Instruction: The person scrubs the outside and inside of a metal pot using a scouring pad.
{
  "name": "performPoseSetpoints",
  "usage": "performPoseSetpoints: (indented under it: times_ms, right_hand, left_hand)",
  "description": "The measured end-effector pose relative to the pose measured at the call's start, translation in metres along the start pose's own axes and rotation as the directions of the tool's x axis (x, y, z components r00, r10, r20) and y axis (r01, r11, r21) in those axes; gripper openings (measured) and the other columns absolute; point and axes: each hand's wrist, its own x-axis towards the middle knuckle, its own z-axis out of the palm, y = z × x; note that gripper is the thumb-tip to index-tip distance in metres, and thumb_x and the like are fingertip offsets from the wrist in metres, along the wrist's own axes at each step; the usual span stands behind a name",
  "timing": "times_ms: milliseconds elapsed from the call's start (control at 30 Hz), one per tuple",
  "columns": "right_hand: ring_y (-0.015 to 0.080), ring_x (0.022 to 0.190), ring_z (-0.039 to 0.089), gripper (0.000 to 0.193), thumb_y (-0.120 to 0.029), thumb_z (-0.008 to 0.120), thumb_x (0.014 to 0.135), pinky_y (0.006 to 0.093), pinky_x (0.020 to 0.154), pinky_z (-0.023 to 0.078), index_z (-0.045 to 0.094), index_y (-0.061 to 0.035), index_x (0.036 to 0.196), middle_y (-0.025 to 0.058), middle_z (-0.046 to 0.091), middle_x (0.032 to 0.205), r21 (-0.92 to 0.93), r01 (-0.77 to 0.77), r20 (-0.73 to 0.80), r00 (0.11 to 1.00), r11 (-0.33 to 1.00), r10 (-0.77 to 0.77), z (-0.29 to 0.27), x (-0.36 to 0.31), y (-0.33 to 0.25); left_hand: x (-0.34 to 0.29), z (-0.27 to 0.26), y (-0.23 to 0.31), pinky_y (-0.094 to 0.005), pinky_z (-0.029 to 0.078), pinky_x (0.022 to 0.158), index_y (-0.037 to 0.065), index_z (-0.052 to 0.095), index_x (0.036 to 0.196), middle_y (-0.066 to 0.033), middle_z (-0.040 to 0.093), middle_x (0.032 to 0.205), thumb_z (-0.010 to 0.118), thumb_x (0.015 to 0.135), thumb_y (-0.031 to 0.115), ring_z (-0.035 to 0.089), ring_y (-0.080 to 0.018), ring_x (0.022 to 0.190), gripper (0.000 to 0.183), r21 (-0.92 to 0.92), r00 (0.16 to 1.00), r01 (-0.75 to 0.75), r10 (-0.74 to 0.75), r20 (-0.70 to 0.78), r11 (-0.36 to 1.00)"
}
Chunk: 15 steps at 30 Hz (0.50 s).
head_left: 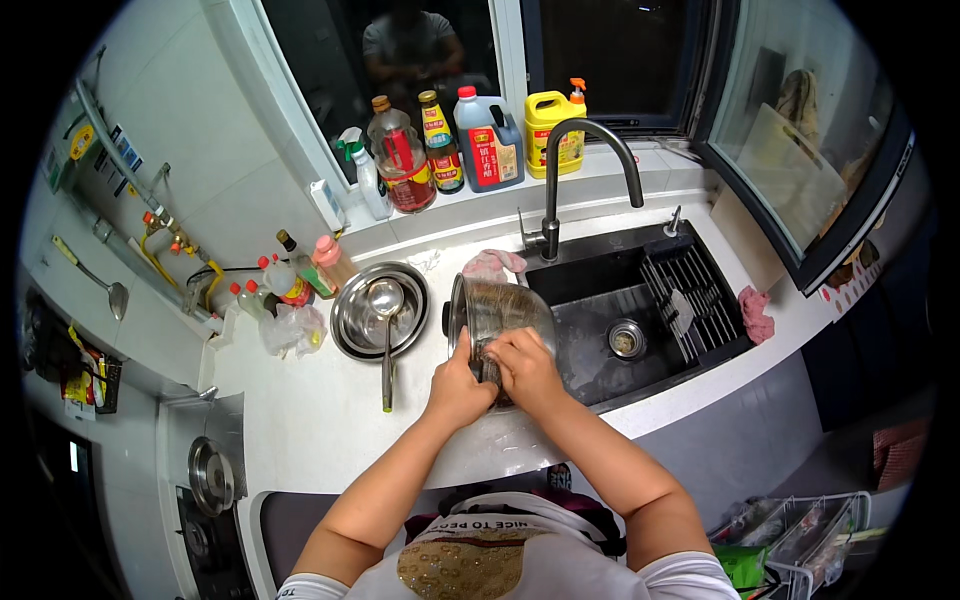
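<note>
A steel pot (508, 303) lies tipped on its side at the left edge of the sink, its wall streaked brownish. My left hand (461, 391) is closed on the near side of the pot, around its handle or rim. Against the pot's wall presses my right hand (528, 369), its fingers curled tight; what they hold, if anything, is hidden. A dark handle shows on the pot's left side. Left of it, a steel ladle (385, 300) rests in steel bowls (343, 322), its handle hanging over the near rim.
The black sink (590, 275) holds a drying rack (685, 300) on its right, under a dark tap (552, 200). Pink cloths (493, 264) lie behind the pot and right of the sink. Several bottles line the sill, including a yellow jug (555, 135). An open window (800, 120) juts in.
</note>
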Motion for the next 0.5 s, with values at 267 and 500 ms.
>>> performPoseSetpoints:
  times_ms: [267, 500]
  right_hand:
    - [0.0312, 0.082, 0.058, 0.009, 0.0, 0.066, 0.075, 0.0404, 0.072, 0.049, 0.069, -0.0036, 0.083, 0.0113, 0.061, 0.083, -0.095, -0.048, -0.002, 0.999, 0.994, 0.048, 0.0, 0.002, 0.005]
    - [0.0307, 0.081, 0.057, 0.007, 0.0, 0.066, 0.075, 0.0391, 0.071, 0.048, 0.068, -0.002, 0.082, 0.0107, 0.061, 0.083, -0.071, -0.004, 0.016, 1.0, 0.997, 0.005, 0.003, 0.009, 0.003]
  left_hand:
    - [0.005, 0.0, 0.006, -0.0413, 0.052, 0.072, -0.008, 0.024, 0.143, -0.0223, 0.066, 0.078, 0.063, 0.064, 0.014, 0.066, -0.038, 0.075, 0.091, 0.025, 1.0, -0.013, 0.013, -0.011, 1.0]
    - [0.004, 0.001, 0.004, -0.0354, 0.051, 0.075, -0.009, 0.031, 0.14, -0.0228, 0.066, 0.09, 0.064, 0.062, 0.011, 0.067, -0.0324, 0.081, 0.087, 0.058, 1.0, -0.019, 0.021, -0.024, 0.998]
